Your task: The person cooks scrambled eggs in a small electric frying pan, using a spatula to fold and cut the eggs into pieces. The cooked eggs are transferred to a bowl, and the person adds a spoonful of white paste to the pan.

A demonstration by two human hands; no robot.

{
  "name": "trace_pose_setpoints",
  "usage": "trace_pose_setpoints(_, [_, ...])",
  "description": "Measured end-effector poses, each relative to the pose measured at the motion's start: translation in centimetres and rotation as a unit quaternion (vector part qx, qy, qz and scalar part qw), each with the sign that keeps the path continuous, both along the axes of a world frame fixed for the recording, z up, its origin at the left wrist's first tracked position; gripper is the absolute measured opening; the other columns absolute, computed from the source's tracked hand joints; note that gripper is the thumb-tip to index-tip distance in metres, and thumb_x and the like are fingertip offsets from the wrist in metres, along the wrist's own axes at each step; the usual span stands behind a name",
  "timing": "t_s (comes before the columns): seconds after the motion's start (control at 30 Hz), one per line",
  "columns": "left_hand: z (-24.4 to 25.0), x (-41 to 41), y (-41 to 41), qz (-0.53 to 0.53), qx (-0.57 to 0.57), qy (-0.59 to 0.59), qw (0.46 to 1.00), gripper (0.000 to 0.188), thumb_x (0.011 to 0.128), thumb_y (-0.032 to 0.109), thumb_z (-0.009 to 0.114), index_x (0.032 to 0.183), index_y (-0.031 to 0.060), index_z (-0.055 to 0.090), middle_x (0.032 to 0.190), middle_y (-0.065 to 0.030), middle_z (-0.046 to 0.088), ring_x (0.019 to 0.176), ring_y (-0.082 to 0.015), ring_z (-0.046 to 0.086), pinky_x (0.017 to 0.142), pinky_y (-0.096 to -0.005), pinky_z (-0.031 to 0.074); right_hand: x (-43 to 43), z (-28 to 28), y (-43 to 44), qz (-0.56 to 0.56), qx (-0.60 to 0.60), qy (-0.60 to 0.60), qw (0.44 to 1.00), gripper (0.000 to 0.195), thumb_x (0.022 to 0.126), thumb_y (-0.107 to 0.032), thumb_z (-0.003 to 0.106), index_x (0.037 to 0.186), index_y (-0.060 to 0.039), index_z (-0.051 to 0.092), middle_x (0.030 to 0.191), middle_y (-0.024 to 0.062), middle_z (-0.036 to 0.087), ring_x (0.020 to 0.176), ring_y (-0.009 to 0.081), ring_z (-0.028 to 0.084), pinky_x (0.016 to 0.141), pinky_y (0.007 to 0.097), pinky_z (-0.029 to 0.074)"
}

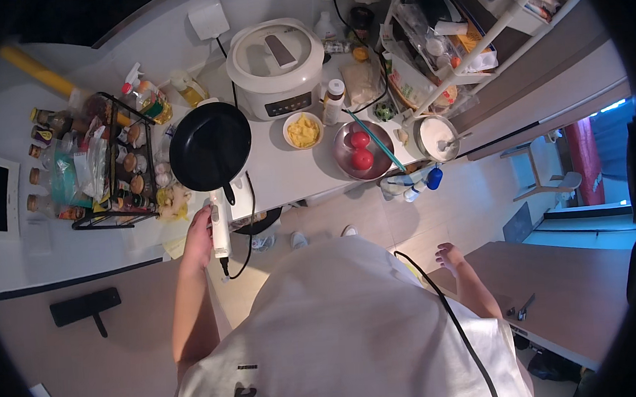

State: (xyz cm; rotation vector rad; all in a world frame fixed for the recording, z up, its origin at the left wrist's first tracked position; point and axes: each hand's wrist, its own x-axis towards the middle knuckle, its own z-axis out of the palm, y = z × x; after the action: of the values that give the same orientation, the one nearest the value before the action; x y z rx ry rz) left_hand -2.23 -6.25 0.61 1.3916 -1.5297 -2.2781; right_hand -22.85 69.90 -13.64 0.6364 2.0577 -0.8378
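Observation:
My left hand (204, 237) is at the white handle (220, 226) of a corded appliance at the counter's front edge; whether its fingers close around it is hard to tell. Above that handle sits a black frying pan (211, 145), its own short black handle pointing towards me. Away from the counter, my right hand (449, 256) hangs at my right side with fingers apart, holding nothing. To the pan's right stand a small bowl of yellow scrambled egg (303, 131) and a metal bowl (343, 167) with red tomatoes (362, 158). Teal chopsticks (377, 140) lie across the metal bowl.
Behind the small bowl stands a white electric cooker (275, 64). A black wire rack (116, 211) with jars is at the left, beside oil bottles (155, 102). At the right are a pot of white contents (437, 136) and a white shelf (452, 75). A wooden table (564, 287) stands behind my right side.

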Motion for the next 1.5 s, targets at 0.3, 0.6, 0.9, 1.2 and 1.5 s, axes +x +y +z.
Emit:
trace_pose_setpoints(0.3, [-2.9,-1.2,-0.9,-0.061,0.038,0.023,0.997,0.041,0.11,0.044,0.05,0.127,0.0073,0.058,0.106,-0.0097,0.07,0.081,-0.0203,0.068,0.07,-0.0374,0.06,10.0,-4.2,-4.7,0.088,-0.247,-0.043,0.964,0.037,0.107,-0.014,0.054,0.142,-0.0075,0.064,0.115,0.0132,0.077,0.099,0.0217,0.073,0.085,0.0371,0.058])
trace_pose_setpoints(0.6, [-4.0,0.1,-1.3,-0.087,0.099,0.077,0.988,0.039,0.11,0.029,0.047,0.145,0.0118,0.045,0.111,-0.0089,0.065,0.086,-0.0189,0.067,0.073,-0.0392,0.062,17.0,-1.9,-4.5,0.093,-0.003,-0.061,0.994,0.041,0.105,-0.017,0.055,0.144,-0.0053,0.063,0.115,0.0152,0.078,0.103,0.0268,0.077,0.081,0.0387,0.062])
trace_pose_setpoints(0.9, [-5.7,3.1,0.6,-0.1,0.123,0.147,0.976,0.053,0.108,0.02,0.051,0.159,0.019,0.036,0.117,-0.0095,0.064,0.091,-0.0196,0.068,0.072,-0.0425,0.063,11.8,5.1,-10.9,0.242,-0.018,0.021,0.97,0.045,0.1,-0.008,0.051,0.145,-0.0025,0.06,0.125,0.0156,0.077,0.107,0.0266,0.077,0.085,0.0397,0.061])
trace_pose_setpoints(1.2, [-4.5,3.2,1.4,-0.083,0.077,0.102,0.988,0.055,0.111,0.026,0.049,0.163,0.0196,0.034,0.113,-0.009,0.065,0.087,-0.017,0.066,0.069,-0.0385,0.06,14.5,-7.8,0.3,0.197,-0.256,0.041,0.946,0.035,0.097,-0.02,0.071,0.129,-0.007,0.07,0.117,0.0095,0.079,0.109,0.0263,0.074,0.096,0.042,0.058])
trace_pose_setpoints(1.5, [-4.6,2.7,1.4,-0.09,0.065,0.092,0.99,0.059,0.111,0.032,0.052,0.166,0.0186,0.033,0.111,-0.0084,0.066,0.082,-0.0161,0.066,0.07,-0.038,0.061,13.4,-3.8,-3.0,0.299,-0.132,0.068,0.943,0.023,0.093,-0.01,0.066,0.114,-0.0048,0.075,0.108,0.0106,0.079,0.106,0.0279,0.074,0.098,0.0425,0.059])
